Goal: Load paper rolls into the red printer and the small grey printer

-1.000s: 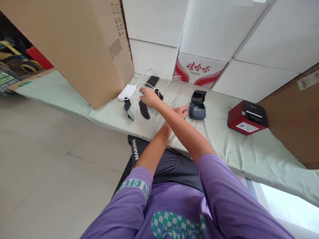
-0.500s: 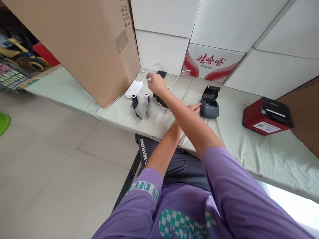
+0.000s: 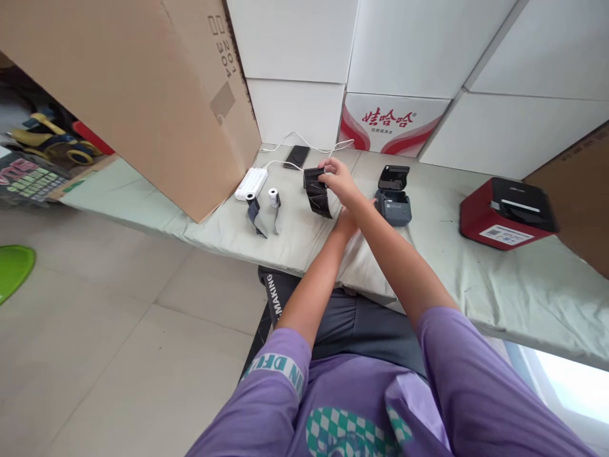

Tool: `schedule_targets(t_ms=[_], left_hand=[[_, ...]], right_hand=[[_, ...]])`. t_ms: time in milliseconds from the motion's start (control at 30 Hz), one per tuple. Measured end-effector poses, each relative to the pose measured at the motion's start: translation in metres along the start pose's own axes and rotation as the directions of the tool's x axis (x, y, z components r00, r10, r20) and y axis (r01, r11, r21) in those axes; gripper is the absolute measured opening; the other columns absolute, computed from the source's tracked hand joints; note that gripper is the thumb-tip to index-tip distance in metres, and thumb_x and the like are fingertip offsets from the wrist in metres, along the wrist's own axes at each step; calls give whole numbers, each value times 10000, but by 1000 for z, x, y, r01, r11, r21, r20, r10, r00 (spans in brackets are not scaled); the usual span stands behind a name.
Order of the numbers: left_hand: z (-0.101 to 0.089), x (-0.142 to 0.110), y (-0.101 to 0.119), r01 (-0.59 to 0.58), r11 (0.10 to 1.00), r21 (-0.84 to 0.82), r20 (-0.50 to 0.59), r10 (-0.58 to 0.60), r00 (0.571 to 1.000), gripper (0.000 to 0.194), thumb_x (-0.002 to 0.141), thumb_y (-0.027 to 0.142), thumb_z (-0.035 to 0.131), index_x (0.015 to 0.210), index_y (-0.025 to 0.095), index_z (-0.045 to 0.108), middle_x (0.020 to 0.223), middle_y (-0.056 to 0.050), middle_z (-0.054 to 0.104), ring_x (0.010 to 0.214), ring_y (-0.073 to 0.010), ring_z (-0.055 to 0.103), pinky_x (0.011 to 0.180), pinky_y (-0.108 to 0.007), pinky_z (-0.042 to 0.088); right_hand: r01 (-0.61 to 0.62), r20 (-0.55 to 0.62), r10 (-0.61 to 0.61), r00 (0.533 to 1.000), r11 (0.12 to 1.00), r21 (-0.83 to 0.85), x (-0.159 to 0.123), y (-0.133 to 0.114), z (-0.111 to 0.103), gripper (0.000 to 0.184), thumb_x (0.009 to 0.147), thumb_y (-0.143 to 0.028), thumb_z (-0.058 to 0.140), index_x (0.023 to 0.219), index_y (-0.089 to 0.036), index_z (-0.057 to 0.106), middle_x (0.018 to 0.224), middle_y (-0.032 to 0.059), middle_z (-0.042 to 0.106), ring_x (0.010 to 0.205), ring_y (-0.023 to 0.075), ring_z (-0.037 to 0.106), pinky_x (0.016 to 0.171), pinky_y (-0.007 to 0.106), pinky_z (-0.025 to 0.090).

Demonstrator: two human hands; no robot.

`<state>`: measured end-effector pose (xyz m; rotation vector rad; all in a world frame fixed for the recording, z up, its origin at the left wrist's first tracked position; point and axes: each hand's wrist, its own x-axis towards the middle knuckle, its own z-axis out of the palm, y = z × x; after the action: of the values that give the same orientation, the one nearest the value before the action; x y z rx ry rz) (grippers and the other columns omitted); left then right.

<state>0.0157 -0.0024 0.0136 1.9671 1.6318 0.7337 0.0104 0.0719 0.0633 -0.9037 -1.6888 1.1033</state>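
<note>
1. L hand: at side of dark-grey, boxy plastic printer, prob. to steady it; grip mostly hidden, can't tell.
2. R hand: clamped on top of curved, glossy black strip, L of printer, prob. controlling curl.
3. Black hinged lid: up, prob. for access.

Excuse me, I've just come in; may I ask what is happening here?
A person's right hand holds a curved black strip. The left hand, partly hidden behind the right forearm, is beside the grey printer, whose lid is open. Two rolls, partly unrolled, stand left of the strip.
</note>
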Motion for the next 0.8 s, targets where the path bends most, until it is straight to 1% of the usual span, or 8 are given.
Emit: schedule_targets(t_ms=[67, 133, 267, 367, 467, 567, 667, 800], left_hand=[[0, 2, 0, -24, 1000, 19, 51, 23, 998, 378, 1066, 260, 513, 1376, 187, 717, 1339, -99, 760, 1370, -332, 614, 1231, -418, 402], [-1, 4, 0, -11, 1000, 9, 81, 10, 997, 390, 1079, 317, 466, 1314, 184, 748, 1322, -129, 765, 1341, -350, 641, 1178, -460, 464], [1, 4, 1, -12, 999, -52, 70, 16, 997, 460, 1094, 352, 414, 1483, 277, 650, 1324, -55, 782, 1361, -277, 651, 1198, -435, 450], [3, 1, 2, -45, 999, 6, 23, 45, 999, 464, 1084, 333, 422, 1471, 269, 670, 1332, -59, 783, 1369, -273, 649, 1219, -436, 417], [3, -1, 1, -57, 998, 37, 16, 56, 998, 480, 1078, 339, 418, 1490, 289, 660, 1342, -52, 780, 1363, -277, 655, 1207, -430, 422], [2, -1, 1, -52, 999, 13, 34, 51, 998, 517, 1084, 316, 387, 1565, 323, 578, 1330, 0, 787, 1388, -232, 639, 1221, -394, 409], [2, -1, 2, -36, 999, 15, 31, 35, 999, 516, 1089, 315, 387, 1571, 318, 572, 1366, 8, 770, 1407, -224, 624, 1226, -383, 407], [0, -3, 3, -57, 998, 26, 11, 57, 998, 508, 1091, 311, 398, 1558, 288, 596, 1433, -23, 732, 1412, -263, 625, 1214, -404, 432]], right_hand=[[-46, -12, 51, 999, 968, 248, -14, -4, -30, 279, 757, -259, 682, 1026, -248, 607, 872, -5, 666, 814, 174, 656, 851, 373, 620], [-42, -45, 63, 997, 927, 372, -30, -8, -59, 308, 782, -315, 719, 1064, -256, 610, 837, -17, 672, 805, 165, 677, 835, 355, 627], [5, -165, 65, 984, 920, 392, -60, -6, -103, 396, 781, -400, 783, 1119, -279, 617, 944, -1, 750, 911, 177, 743, 854, 346, 640], [1, -227, 97, 969, 919, 393, -76, 6, -124, 449, 784, -530, 770, 1133, -292, 616, 1014, 12, 779, 967, 201, 764, 838, 351, 649], [-2, -243, 134, 961, 879, 478, -87, 20, -136, 509, 778, -630, 745, 1131, -297, 591, 1133, 31, 791, 990, 219, 779, 815, 371, 660], [5, -262, 165, 951, 837, 546, -97, 25, -140, 495, 813, -656, 719, 1117, -297, 565, 1294, 63, 769, 1146, 244, 765, 849, 413, 670], [-31, -276, 219, 936, 831, 556, -102, 19, -140, 438, 857, -623, 691, 1101, -276, 581, 1302, 96, 770, 1267, 271, 723, 920, 461, 666], [-60, -237, 221, 946, 838, 542, -102, 15, -141, 421, 840, -560, 699, 1111, -256, 591, 1295, 118, 768, 1277, 291, 717, 965, 505, 653]])
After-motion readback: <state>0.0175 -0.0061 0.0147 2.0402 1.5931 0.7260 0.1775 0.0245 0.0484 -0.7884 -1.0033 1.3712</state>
